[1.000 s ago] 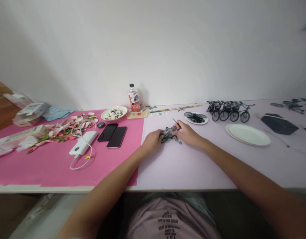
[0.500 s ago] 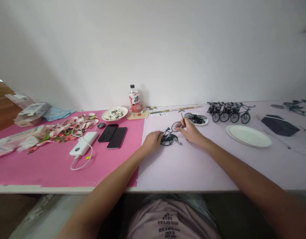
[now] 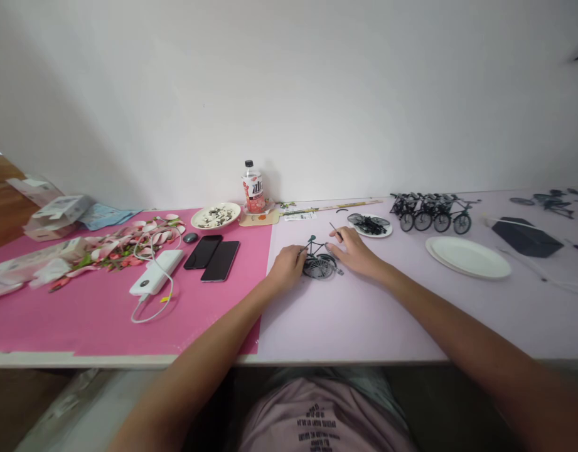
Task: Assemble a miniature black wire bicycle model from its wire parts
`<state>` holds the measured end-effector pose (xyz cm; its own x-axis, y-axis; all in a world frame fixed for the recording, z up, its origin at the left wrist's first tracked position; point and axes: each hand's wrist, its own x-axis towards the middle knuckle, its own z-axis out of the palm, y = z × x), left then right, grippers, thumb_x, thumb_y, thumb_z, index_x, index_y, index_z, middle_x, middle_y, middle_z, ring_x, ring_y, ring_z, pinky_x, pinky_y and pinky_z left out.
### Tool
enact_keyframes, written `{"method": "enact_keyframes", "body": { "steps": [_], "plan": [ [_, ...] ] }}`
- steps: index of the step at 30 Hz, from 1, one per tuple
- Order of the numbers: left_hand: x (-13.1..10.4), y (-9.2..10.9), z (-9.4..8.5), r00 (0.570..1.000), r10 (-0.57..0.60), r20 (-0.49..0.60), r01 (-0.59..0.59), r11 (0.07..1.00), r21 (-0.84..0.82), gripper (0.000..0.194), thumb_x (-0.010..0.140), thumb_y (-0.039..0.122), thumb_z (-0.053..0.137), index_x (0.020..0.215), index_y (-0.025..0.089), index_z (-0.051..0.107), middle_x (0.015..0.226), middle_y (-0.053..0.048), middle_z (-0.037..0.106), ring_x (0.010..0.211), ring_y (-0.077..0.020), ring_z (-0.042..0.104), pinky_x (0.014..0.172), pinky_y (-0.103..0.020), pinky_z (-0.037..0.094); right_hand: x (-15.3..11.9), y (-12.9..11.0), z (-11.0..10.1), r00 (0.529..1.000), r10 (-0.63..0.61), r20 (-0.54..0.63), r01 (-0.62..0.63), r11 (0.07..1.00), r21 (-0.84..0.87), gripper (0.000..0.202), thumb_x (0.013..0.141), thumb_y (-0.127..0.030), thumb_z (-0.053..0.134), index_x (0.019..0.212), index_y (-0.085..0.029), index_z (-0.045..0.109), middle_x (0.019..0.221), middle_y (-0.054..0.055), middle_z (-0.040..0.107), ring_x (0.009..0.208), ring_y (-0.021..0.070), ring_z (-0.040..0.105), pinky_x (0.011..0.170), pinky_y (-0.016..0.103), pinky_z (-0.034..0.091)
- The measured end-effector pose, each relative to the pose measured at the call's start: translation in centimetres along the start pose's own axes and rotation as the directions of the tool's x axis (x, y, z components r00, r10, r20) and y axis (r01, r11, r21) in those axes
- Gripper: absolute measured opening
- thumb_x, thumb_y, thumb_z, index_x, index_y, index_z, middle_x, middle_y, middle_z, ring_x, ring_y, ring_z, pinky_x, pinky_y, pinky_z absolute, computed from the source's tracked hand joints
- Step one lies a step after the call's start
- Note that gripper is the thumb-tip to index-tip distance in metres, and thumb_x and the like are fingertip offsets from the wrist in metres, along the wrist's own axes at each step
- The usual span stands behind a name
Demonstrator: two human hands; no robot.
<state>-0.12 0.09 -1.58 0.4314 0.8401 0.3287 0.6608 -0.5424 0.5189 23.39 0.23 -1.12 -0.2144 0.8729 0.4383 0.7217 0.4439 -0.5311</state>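
A dark green miniature bicycle (image 3: 319, 265) stands on the pale lilac tabletop, its spoked wheel facing me. My left hand (image 3: 287, 263) has its fingers closed on the bicycle's left end, hiding that part. At the other end, my right hand (image 3: 354, 250) reaches in with thumb and forefinger beside the frame. A thin dark stick-like tool (image 3: 334, 228) is tucked in its fingers; its exact kind is unclear. Behind that hand, a white plate (image 3: 387, 230) holds black bicycle parts. A small curved dark piece (image 3: 342, 210) lies beyond the hands.
Several miniature bicycles (image 3: 442, 216) stand in a row at the back right. Stacked white plates (image 3: 470, 258) and a dark angular block (image 3: 526, 236) are farther right. Leftward lie two phones (image 3: 220, 260), a white power bank (image 3: 157, 273), a bottle (image 3: 253, 191) and pink petals (image 3: 119, 248).
The loose spoked wheel my right hand held up now appears down at the bicycle. My right hand has released it and its fingers have spread somewhat. The left hand stays in place.
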Motion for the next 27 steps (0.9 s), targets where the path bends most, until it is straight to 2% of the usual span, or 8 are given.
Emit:
{"method": "enact_keyframes", "body": {
  "steps": [3,7,12,14,17,22,24,27],
  "plan": [
    [0.0,-0.1,0.1,1.000,0.020,-0.021,-0.020,0.999,-0.028,0.044,0.108,0.040,0.030,0.110,0.020,0.069,0.110,-0.011,0.074,0.107,-0.0270,0.066,0.101,-0.041,0.051,-0.1,-0.4,0.1,1.000,-0.019,-0.008,0.019,0.999,0.040,0.019,0.096,-0.045,0.052,0.099,-0.026,0.047,0.107,0.009,0.058,0.109,0.0294,0.055,0.099,0.046,0.045],
    [0.0,-0.3,0.3,0.998,0.054,-0.033,-0.056,0.996,-0.069,0.045,0.108,0.042,0.031,0.118,0.019,0.069,0.117,-0.011,0.074,0.113,-0.0268,0.066,0.106,-0.041,0.049,-0.4,-1.1,0.3,0.999,-0.043,0.032,0.037,0.984,0.174,0.025,0.097,-0.044,0.055,0.088,-0.027,0.038,0.117,0.008,0.064,0.116,0.0274,0.057,0.101,0.043,0.046],
    [-0.2,-0.2,0.2,1.000,-0.004,0.016,0.005,0.997,-0.079,0.045,0.105,0.044,0.038,0.135,0.020,0.061,0.137,-0.013,0.067,0.129,-0.0282,0.061,0.115,-0.043,0.045,-0.4,-1.5,0.4,1.000,-0.018,-0.021,0.022,0.973,0.230,0.032,0.097,-0.041,0.055,0.080,-0.027,0.031,0.101,0.006,0.068,0.101,0.0271,0.062,0.092,0.042,0.048],
    [-0.3,-0.2,0.0,0.998,-0.047,0.040,0.050,0.996,-0.071,0.056,0.101,0.050,0.050,0.147,0.019,0.050,0.150,-0.015,0.058,0.140,-0.0303,0.053,0.118,-0.045,0.042,-0.2,-1.2,0.2,0.998,-0.023,-0.066,0.039,0.967,0.253,0.032,0.097,-0.041,0.055,0.080,-0.027,0.031,0.099,0.006,0.068,0.099,0.0266,0.063,0.090,0.041,0.048],
    [-0.6,-0.4,-0.4,0.989,-0.091,0.120,0.095,0.995,-0.024,0.091,0.089,0.063,0.065,0.160,0.015,0.033,0.161,-0.020,0.044,0.149,-0.0358,0.044,0.121,-0.049,0.039,0.1,-0.5,-0.3,0.989,-0.026,-0.143,0.060,0.970,0.238,0.032,0.098,-0.041,0.053,0.080,-0.027,0.030,0.095,0.006,0.067,0.096,0.0269,0.064,0.088,0.041,0.047],
    [-0.8,-0.9,-1.7,0.949,-0.047,0.312,0.019,0.995,0.094,0.125,0.066,0.077,0.079,0.163,0.017,0.028,0.164,-0.023,0.039,0.152,-0.0434,0.037,0.123,-0.054,0.033,0.8,1.0,-0.9,0.978,-0.026,-0.205,0.057,0.987,0.151,0.028,0.098,-0.036,0.048,0.080,-0.028,0.028,0.087,0.006,0.061,0.094,0.0285,0.063,0.085,0.042,0.046],
    [-0.7,-1.0,-2.6,0.934,-0.034,0.355,0.007,0.997,0.076,0.130,0.062,0.074,0.083,0.165,0.020,0.025,0.166,-0.022,0.038,0.151,-0.0418,0.041,0.122,-0.050,0.037,0.9,1.7,-0.9,0.985,0.002,-0.172,0.018,0.993,0.114,0.025,0.098,-0.033,0.046,0.081,-0.028,0.028,0.085,0.006,0.060,0.093,0.0289,0.063,0.083,0.042,0.046],
    [-0.5,-1.4,-4.0,0.913,-0.060,0.403,0.042,0.998,0.053,0.115,0.067,0.066,0.084,0.162,0.023,0.034,0.163,-0.016,0.044,0.145,-0.0380,0.049,0.117,-0.044,0.043,1.0,2.8,-0.6,0.994,0.062,-0.088,-0.061,0.998,0.009,0.021,0.096,-0.030,0.044,0.081,-0.028,0.029,0.085,0.007,0.061,0.092,0.0304,0.061,0.083,0.043,0.046]
  ]
}}
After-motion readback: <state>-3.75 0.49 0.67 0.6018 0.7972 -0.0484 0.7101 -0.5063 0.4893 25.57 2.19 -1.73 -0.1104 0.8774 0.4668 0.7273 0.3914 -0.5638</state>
